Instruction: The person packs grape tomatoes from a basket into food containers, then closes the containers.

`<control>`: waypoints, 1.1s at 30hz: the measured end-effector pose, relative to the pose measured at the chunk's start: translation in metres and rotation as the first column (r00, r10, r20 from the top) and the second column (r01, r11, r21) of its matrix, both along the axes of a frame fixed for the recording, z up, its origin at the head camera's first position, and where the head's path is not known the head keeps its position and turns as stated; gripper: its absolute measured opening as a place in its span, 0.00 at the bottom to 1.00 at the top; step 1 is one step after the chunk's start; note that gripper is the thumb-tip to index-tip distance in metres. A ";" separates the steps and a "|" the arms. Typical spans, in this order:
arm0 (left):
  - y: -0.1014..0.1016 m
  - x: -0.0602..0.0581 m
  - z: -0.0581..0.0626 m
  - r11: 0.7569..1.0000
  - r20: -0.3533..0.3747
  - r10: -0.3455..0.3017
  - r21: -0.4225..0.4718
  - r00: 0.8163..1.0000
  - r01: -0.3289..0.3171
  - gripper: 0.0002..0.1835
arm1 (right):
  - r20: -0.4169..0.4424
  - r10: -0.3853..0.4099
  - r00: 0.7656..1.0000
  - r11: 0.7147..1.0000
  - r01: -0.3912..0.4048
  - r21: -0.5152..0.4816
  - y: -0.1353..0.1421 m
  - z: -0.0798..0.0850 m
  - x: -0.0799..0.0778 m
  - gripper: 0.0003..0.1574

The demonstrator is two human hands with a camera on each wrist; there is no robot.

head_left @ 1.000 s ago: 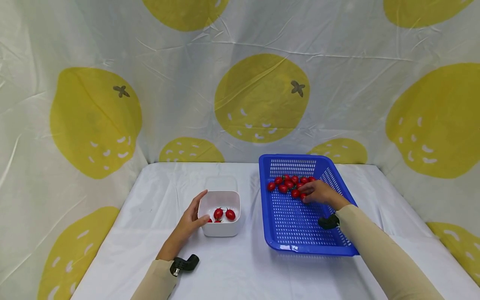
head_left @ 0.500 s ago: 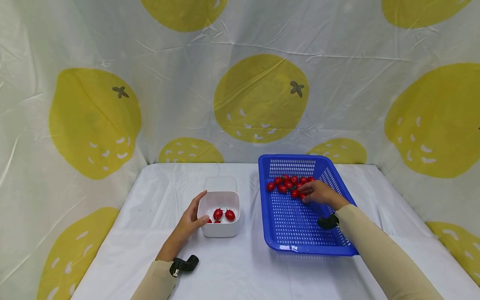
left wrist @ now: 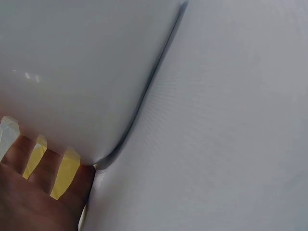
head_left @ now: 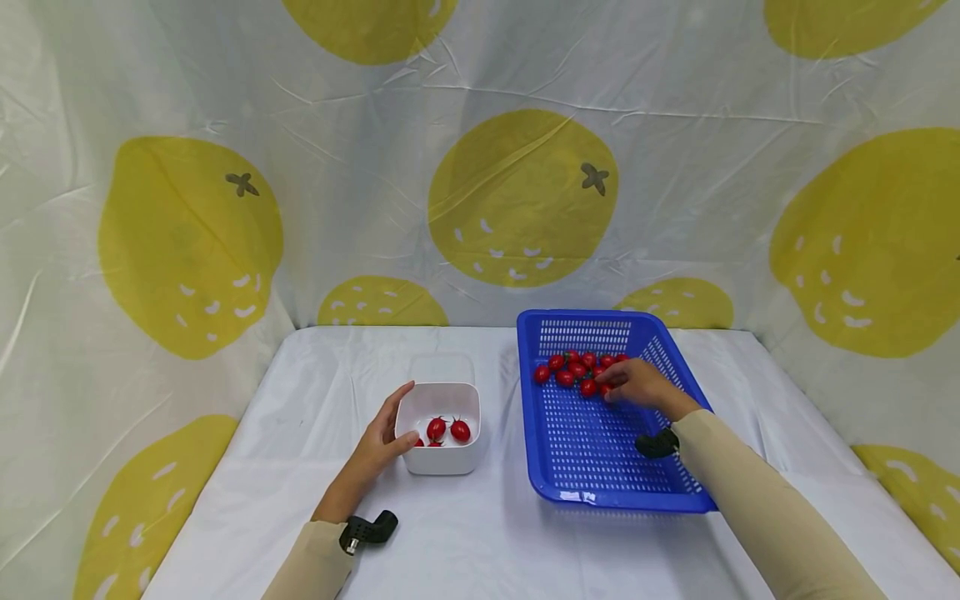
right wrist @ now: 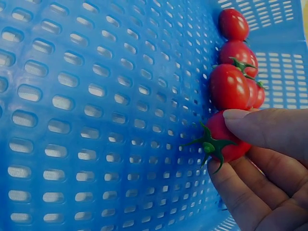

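Observation:
My left hand [head_left: 380, 433] holds a white square container [head_left: 442, 462] from its left side, thumb at the near rim and forefinger by the far left corner. In the left wrist view, fingers [left wrist: 67, 185] lie along the container wall [left wrist: 72, 86]. Several cherry tomatoes [head_left: 437, 429] sit inside, partly hidden by the front wall. Inside a blue basket [head_left: 585, 498], my right hand [head_left: 641, 387] pinches a cherry tomato [right wrist: 219, 132] between thumb and fingers, its green stem facing the wrist camera. More cherry tomatoes [right wrist: 230, 87] lie in a cluster just beyond it.
A translucent lid-like piece [head_left: 442, 365] lies behind the container. The basket stands to the right on a white-covered table [head_left: 465, 550]. A curtain with lemon prints [head_left: 525, 200] hangs behind and at both sides.
The right hand has shifted slightly up among the tomatoes, and the tomato near its fingertips has moved a little. The left hand and the container have stayed in place.

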State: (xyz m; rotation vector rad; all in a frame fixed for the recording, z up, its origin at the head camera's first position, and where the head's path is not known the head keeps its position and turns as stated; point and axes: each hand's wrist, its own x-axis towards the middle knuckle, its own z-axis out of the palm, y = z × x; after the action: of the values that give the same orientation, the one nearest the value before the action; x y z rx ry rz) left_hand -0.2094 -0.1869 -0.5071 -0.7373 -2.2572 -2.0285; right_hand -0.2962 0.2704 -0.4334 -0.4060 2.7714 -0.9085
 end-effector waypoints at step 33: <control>0.000 0.001 0.001 1.000 0.026 0.011 -0.007 1.000 -0.010 0.40 | -0.074 -0.032 0.997 0.987 0.020 -0.160 -0.008 0.010 0.002 0.21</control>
State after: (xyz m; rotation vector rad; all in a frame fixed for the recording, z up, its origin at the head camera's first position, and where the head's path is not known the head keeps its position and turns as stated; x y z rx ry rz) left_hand -0.2084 -0.1871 -0.5062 -0.7025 -2.2775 -2.0386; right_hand -0.2942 0.2623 -0.4237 -0.4387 2.7876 -1.1488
